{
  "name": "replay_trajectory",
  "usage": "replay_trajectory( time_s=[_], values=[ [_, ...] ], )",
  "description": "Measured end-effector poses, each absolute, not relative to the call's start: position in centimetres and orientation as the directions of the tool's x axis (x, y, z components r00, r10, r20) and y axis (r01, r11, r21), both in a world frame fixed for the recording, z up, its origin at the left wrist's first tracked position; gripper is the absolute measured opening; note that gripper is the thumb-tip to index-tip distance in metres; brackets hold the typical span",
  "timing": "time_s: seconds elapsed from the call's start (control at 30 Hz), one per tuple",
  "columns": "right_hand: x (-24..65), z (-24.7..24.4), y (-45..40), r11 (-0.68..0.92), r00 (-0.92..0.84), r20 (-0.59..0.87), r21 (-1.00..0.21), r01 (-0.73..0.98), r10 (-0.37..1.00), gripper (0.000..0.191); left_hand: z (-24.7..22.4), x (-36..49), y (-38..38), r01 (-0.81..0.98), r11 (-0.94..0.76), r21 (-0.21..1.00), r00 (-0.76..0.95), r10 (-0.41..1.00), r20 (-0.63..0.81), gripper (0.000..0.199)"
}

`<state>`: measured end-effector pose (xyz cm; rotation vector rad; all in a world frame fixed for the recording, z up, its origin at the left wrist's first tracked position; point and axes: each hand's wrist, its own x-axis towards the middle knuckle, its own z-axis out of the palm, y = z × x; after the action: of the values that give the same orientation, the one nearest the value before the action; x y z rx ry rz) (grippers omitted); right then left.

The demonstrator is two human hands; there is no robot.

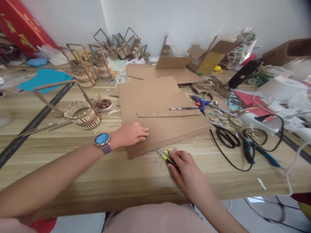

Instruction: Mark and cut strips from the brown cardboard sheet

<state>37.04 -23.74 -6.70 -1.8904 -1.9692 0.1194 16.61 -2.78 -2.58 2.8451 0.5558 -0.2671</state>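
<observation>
Bowl of brown balls, slatted basket, hands on cardboard and cutter

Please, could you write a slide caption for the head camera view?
Left hand resting on the cardboard, right hand holding a knife by its near edge.

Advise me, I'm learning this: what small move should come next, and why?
Perhaps bring the yellow-and-black utility knife in the right hand onto the flat brown cardboard sheet: its silver blade is out near the sheet's front edge, and the left hand lies on the cardboard.
</observation>
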Motion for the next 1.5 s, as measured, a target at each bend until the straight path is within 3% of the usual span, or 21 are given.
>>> replay_trajectory(
  time_s=[0.2,0.43,1.13,1.4,1.5],
  values=[
    [36.2,-7.3,-23.7,0.120,-0.037,0.250,-0.326,0.938,0.968,0.035,-6.2,14.5,-1.0,0.379,-0.917,0.126,0.925,0.374,-0.064,0.045],
    [33.4,-7.3,-22.8,0.259,-0.197,0.209,-0.334,0.906,0.958,0.039,-8.2,14.5,-0.5,0.343,-0.932,0.113,0.938,0.345,-0.002,0.050],
    [35.2,-6.5,-18.9,0.575,-0.527,0.243,-0.220,0.788,0.815,0.034,-8.0,14.6,-0.6,0.348,-0.928,0.135,0.937,0.349,-0.021,0.050],
    [35.9,-6.6,-18.4,0.619,-0.582,0.227,-0.164,0.768,0.781,0.034,-7.9,14.6,-0.6,0.343,-0.931,0.121,0.939,0.343,-0.028,0.050],
    [35.8,-6.3,-18.7,0.599,-0.568,0.194,-0.194,0.777,0.800,0.033,-7.9,14.6,-0.6,0.345,-0.931,0.118,0.939,0.343,-0.033,0.050]
  ],
)
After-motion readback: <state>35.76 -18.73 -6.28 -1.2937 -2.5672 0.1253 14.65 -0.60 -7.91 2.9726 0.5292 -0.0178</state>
